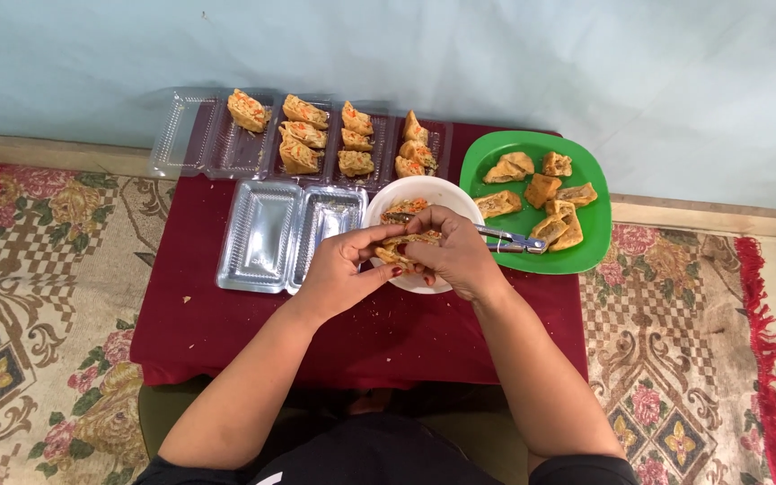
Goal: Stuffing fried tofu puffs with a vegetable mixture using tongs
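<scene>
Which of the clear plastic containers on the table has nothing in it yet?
The open clamshell container nearest the left hand, in front of the back row. Both its halves are bare; the back-row containers hold stuffed fried pieces.

golden stuffed pastry [403, 242] held level over the white bowl [424, 190], filling showing.

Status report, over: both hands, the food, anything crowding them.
Left hand and right hand both closed on one stuffed pastry over the white bowl. Metal tongs lie beside the right hand, on the green plate.
</scene>
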